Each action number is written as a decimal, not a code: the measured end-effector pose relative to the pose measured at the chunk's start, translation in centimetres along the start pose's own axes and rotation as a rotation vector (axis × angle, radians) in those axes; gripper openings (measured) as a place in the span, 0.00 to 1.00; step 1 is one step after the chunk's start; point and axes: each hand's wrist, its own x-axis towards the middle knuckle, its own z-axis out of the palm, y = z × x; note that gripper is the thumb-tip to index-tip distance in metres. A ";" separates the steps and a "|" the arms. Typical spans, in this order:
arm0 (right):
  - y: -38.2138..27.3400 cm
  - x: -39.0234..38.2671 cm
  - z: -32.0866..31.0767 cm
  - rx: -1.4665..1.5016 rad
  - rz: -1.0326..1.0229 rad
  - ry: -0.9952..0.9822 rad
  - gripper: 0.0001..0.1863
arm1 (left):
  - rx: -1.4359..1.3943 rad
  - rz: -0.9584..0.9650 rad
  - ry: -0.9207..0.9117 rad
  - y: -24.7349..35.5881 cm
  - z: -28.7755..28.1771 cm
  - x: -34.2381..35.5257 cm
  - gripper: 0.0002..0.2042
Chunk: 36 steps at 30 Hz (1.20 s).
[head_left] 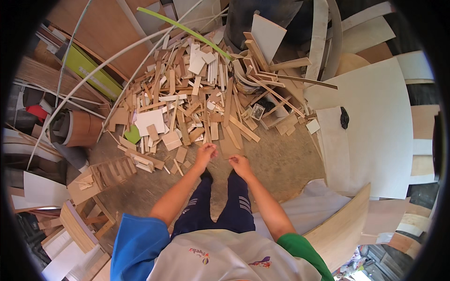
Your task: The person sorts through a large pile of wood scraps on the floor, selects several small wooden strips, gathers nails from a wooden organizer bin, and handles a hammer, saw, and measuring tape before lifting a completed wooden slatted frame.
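Observation:
My left hand [205,154] is held above the floor in front of my legs, its fingers curled closed. Whatever it may hold is too small to make out. Just to its right, my right hand [240,165] pinches thumb and fingers together. A thin dark sliver seems to show at its fingertips, but its kind is unclear. The two hands are a little apart. Beyond them lies a large heap of wood offcuts [185,112], with strips, blocks and white-faced pieces mixed together. A flat brown board [230,146] lies at the heap's near edge, close to both hands.
A bucket [246,84] stuffed with wood strips stands at the heap's right. Large white panels [370,126] lean on the right. At left are a brown drum [84,128], a wooden crate [112,173] and long bent white strips [108,61]. A curved plywood sheet [340,225] lies near right.

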 end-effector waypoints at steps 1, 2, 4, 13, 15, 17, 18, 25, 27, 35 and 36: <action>-0.1 0.9 -0.1 -0.007 -0.028 -0.012 0.11 | 0.004 0.012 0.017 -0.1 -0.3 1.2 0.07; -0.1 1.8 -0.5 -0.018 -0.023 -0.047 0.11 | 0.007 0.023 0.036 -0.4 -0.3 2.2 0.07; -0.3 3.9 -1.6 -0.042 -0.024 -0.114 0.11 | -0.057 0.036 0.094 -0.7 0.5 4.3 0.07; 2.1 16.3 -5.1 -0.104 -0.078 -0.196 0.09 | -0.240 0.066 0.235 -1.5 5.1 12.2 0.08; 2.5 19.8 -5.7 -0.155 -0.091 -0.179 0.10 | -0.302 0.053 0.252 -1.0 5.3 14.3 0.07; 4.0 23.3 -5.8 -0.175 -0.101 -0.171 0.11 | -0.400 0.019 0.234 -0.8 5.6 15.9 0.07; 4.8 25.0 -5.7 -0.203 -0.146 -0.163 0.10 | -0.396 0.010 0.215 -0.7 5.4 16.8 0.08; 12.9 35.1 -2.3 0.023 0.083 -0.189 0.09 | -0.306 -0.006 0.156 -4.7 1.4 25.0 0.08; 15.8 37.7 -1.1 0.033 0.155 -0.220 0.08 | -0.292 -0.033 0.182 -6.7 0.2 27.2 0.08; 25.7 46.6 1.8 -0.064 0.131 -0.278 0.09 | -0.278 0.019 0.180 -12.7 -0.3 34.1 0.09; 26.3 47.7 2.0 -0.077 0.139 -0.285 0.09 | -0.285 0.025 0.166 -13.6 -0.3 34.8 0.10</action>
